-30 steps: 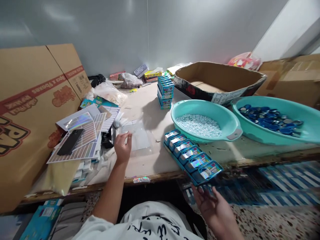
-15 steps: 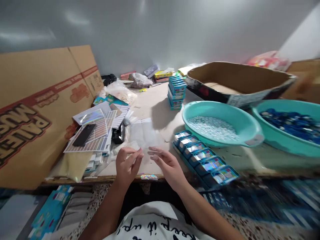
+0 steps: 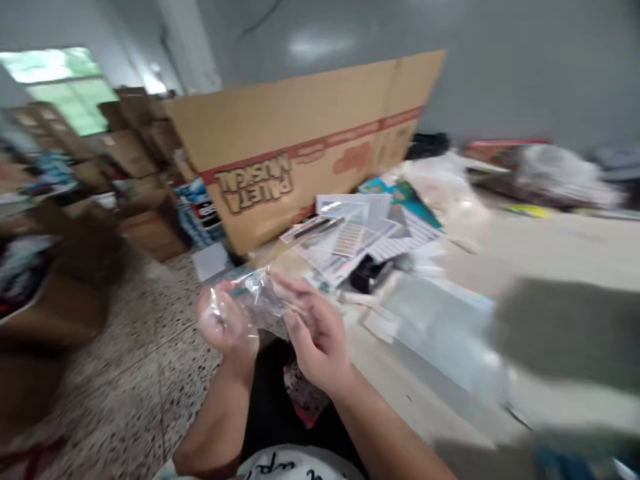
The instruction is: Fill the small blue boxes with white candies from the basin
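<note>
My left hand (image 3: 226,325) and my right hand (image 3: 311,331) are raised close together in front of me, both gripping a clear plastic bag (image 3: 260,298) that stretches between them. The left hand's fingers are curled under the film. The right hand's fingers pinch the bag's other side. The picture is smeared by motion. Behind the hands, sheets of holographic stickers (image 3: 350,235) lie in a loose pile on the table (image 3: 550,247), with a stack of clear bags (image 3: 440,320) beside them.
A large flattened cardboard box (image 3: 300,147) with red print leans at the table's left end. Crumpled plastic bags (image 3: 560,170) lie further back. More cartons (image 3: 135,133) stand on the speckled floor (image 3: 125,373) at left, below a bright window (image 3: 65,87).
My view has swung sharply left, so the basins and blue tins have left the picture. Both hands lifted off the table and now hold the clear bag between them.
</note>
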Action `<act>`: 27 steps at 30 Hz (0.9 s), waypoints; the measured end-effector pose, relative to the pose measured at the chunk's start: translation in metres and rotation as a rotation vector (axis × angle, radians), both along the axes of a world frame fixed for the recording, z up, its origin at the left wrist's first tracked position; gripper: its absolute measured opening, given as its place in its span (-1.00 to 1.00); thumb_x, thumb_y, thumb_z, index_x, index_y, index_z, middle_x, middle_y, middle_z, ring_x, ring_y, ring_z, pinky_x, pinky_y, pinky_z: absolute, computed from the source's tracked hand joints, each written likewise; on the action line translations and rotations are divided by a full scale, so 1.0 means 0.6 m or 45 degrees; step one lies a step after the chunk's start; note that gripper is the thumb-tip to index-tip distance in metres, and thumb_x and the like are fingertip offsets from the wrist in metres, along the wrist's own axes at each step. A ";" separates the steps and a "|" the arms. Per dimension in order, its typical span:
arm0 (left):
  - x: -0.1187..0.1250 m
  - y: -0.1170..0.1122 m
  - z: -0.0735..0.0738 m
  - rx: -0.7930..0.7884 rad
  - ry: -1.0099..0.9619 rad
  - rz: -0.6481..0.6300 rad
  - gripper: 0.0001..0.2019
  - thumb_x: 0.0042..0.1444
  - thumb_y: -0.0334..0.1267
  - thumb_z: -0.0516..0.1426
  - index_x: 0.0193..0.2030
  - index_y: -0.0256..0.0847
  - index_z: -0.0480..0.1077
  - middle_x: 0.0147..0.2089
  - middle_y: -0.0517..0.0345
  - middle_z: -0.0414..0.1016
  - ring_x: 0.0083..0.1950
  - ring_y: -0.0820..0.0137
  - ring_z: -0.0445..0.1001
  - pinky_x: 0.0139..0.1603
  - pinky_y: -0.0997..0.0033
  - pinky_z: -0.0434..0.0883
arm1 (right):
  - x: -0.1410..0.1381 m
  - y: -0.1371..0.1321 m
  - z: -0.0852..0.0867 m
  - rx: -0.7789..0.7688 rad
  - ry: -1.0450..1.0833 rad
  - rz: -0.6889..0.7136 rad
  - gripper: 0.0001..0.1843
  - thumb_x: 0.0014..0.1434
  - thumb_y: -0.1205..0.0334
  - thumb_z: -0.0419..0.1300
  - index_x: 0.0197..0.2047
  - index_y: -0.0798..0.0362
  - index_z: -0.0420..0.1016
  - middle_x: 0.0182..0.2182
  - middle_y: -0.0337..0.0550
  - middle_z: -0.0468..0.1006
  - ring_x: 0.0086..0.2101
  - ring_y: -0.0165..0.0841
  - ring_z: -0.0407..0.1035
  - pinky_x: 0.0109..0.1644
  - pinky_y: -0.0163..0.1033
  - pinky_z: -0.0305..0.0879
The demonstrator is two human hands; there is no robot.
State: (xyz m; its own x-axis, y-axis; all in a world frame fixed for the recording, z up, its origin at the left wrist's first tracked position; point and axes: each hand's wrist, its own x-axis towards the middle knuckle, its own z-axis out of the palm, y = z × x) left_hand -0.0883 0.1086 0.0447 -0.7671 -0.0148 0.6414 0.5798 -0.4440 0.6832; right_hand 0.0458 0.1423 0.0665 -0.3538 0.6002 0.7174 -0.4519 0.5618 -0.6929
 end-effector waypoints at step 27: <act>-0.159 -0.262 -0.261 -0.590 -0.313 0.080 -0.65 0.23 0.02 0.22 0.05 -0.12 0.53 0.31 -0.12 0.44 0.39 0.11 0.36 0.38 0.01 0.35 | -0.213 -0.073 -0.259 -1.103 -0.544 0.808 -0.40 -0.08 -0.10 0.51 -0.35 -0.04 0.16 -0.25 -0.16 0.69 -0.39 -0.30 0.56 -0.40 -0.31 0.34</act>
State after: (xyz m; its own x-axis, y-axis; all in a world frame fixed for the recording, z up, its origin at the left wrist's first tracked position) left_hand -0.1835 -0.0484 -0.1118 -0.9025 0.1765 0.3928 0.3935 -0.0328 0.9187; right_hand -0.0819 0.0985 -0.0889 -0.8825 0.4598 -0.0985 -0.1188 -0.4209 -0.8993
